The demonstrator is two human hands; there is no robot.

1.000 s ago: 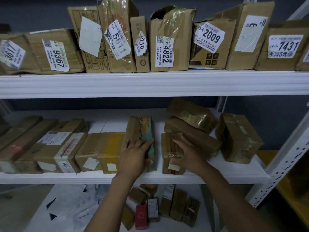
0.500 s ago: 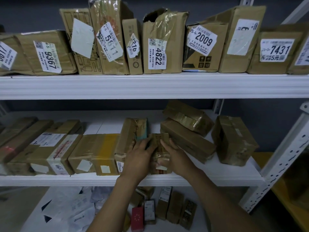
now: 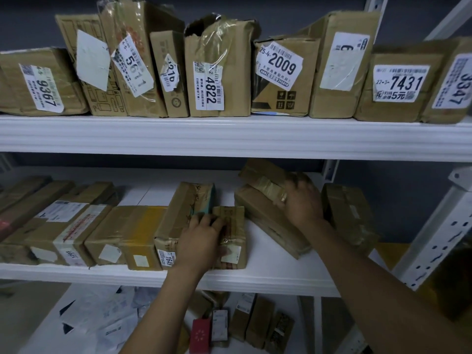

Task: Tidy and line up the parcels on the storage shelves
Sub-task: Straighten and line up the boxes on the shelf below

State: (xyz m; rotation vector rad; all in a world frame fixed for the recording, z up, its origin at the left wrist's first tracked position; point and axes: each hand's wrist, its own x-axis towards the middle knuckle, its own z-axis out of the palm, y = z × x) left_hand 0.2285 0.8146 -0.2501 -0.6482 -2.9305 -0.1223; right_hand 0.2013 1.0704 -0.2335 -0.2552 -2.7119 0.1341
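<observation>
While both arms reach into the middle shelf, the left hand sits at the front edge on a small taped parcel that stands upright there, touching the taller box with a teal side to its left. Its fingers lie close together, bent over the top front edge where the two meet, and the thumb lies against the small parcel's face beside a white sticker. Further right and deeper in, the right hand grips the near end of a flat taped parcel, which lies tilted across a long brown parcel set at an angle on the shelf; the fingers curl round it, though they are blurred and I cannot tell them apart. Just beyond that hand a squat brown parcel stands near the white upright post. Left of the teal-sided box a row of boxes runs side by side along the front edge. Above, the upper shelf carries upright parcels with number labels, among them 4822 and 2009.
</observation>
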